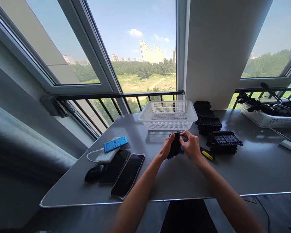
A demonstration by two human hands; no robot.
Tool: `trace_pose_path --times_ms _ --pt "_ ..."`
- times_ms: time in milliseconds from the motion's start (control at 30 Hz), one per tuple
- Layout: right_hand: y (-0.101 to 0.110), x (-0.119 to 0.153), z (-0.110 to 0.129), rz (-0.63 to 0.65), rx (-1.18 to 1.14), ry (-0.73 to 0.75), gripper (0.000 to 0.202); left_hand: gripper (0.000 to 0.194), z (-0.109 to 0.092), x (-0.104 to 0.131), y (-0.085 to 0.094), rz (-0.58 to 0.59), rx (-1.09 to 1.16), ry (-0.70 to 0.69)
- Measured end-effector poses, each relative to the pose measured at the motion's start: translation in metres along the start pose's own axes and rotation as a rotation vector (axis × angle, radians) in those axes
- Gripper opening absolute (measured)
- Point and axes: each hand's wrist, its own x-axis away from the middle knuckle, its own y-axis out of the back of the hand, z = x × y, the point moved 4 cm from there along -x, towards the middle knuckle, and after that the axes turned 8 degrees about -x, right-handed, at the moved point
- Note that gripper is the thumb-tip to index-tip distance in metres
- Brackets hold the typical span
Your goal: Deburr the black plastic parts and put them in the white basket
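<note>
Left hand [166, 149] gripping black ribbed part [174, 149] along its left side, near the table's middle; presumably steadies it. Right hand [192, 147] closed in a pinch on slim dark item [184, 138] at the part's upper right; identity unclear, likely held there for fine control. Just right: yellow-and-black tool [207, 155], within easy reach. Farther right, black ribbed blocks [224, 142], probably grouped as like pieces. Far side: white basket [168, 125], leaving near workspace accessible. Phones [128, 174] left, outside the hands' working area.

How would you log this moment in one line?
left hand: holds black part | right hand: at its top | white basket: beyond hands
</note>
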Motion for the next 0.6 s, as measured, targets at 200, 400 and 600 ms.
trace_pose_path --times_ms 200,400,600 --pt "-0.011 0.004 0.002 0.104 0.054 0.001 0.012 0.062 -0.007 0.002 -0.002 -0.049 0.087 -0.033" --pt "-0.022 0.009 0.004 0.159 0.071 -0.008 0.015 0.06 -0.016 0.005 -0.002 -0.042 0.252 0.037" --pt "-0.037 0.017 -0.001 0.331 0.023 -0.061 0.017 0.063 -0.023 0.004 0.007 -0.093 0.321 0.0"
